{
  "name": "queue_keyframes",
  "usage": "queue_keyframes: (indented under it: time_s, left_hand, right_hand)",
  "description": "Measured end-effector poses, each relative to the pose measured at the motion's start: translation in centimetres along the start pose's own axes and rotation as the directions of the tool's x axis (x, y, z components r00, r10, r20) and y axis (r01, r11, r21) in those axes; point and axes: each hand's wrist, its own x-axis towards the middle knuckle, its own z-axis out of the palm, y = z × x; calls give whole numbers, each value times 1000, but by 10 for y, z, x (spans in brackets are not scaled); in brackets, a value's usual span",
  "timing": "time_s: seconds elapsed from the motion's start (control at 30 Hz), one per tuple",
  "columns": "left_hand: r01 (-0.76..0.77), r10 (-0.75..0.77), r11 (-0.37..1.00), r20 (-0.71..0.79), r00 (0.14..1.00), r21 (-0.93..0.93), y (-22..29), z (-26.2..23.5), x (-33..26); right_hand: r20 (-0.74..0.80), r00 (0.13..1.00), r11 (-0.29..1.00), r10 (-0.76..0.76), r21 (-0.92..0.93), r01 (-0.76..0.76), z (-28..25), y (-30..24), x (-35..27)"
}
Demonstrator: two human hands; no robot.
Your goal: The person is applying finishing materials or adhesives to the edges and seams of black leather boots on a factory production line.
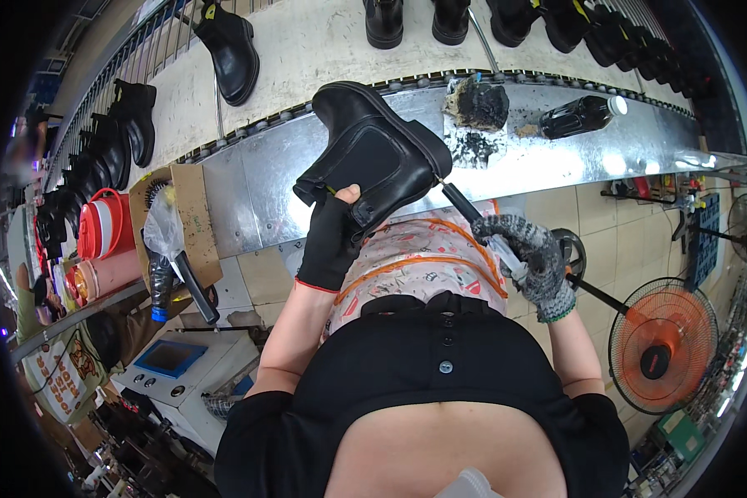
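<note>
Head view: left hand (330, 241) in a black fingerless glove, closed around the shaft of a black boot (373, 153), thumb pressed on the outside near the opening. Boot is held up in the air over the metal table (556, 153), tilted, toe pointing up-left, sole facing up and right. Ankle boot, smooth black leather, matte elastic side panel, thick dark sole with a paler stitched welt line round the edge. Right hand (533, 257) in a grey knit glove with green cuff, closed around a brush (477, 222) with a black shaft and pale handle; its tip touches the boot at the heel end of the sole. Patterned apron (423, 257) with orange lines sits below the boot.

On the table beyond the boot: a black crusted lump (477, 104) on a stained patch, and a dark bottle (581, 116) with a white cap lying on its side. More black boots (228, 50) stand on the pale conveyor (324, 41) behind the table, others lined along the rail at left. Cardboard box (187, 216) to the left, red jug (100, 224) beside it. Orange fan (662, 332) at lower right on the tiled floor.
</note>
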Motion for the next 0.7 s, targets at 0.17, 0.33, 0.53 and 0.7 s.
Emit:
queue_keyframes:
  time_s: [0.17, 0.33, 0.53, 0.7]
  left_hand:
    - [-24, 22, 989, -12, 1000, -148, 4, 15, -2]
    - [-46, 57, 958, 29, 998, -283, 23, 19, -3]
    - [-131, 126, 974, -39, 991, -187, 39, 12, 23]
    - [-205, 206, 976, -5, 979, 74, 88, 1, 86]
  right_hand:
    - [-76, 992, 983, -105, 142, 115, 13, 14, -3]
    - [57, 957, 473, 284, 860, -192, 13, 18, 12]
    - [-148, 888, 522, 435, 845, -115, 44, 93, 63]
    - [-450, 892, 948, 35, -267, -172, 74, 161, 36]
